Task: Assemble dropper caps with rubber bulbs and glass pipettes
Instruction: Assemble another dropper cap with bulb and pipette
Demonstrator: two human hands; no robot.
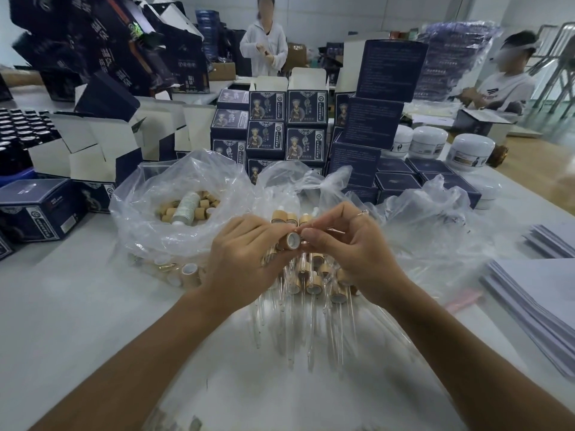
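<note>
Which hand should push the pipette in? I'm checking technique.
Probably the right hand: it pinches a glass pipette beside the cap, which the left hand grips.

Tan caps (292,241), navy printed boxes (306,107)

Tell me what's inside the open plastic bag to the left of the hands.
The plastic bag holds loose wooden caps with one pale bottle lying on top. Whatever sits under the caps is covered, so the pile's depth is unclear.
</note>
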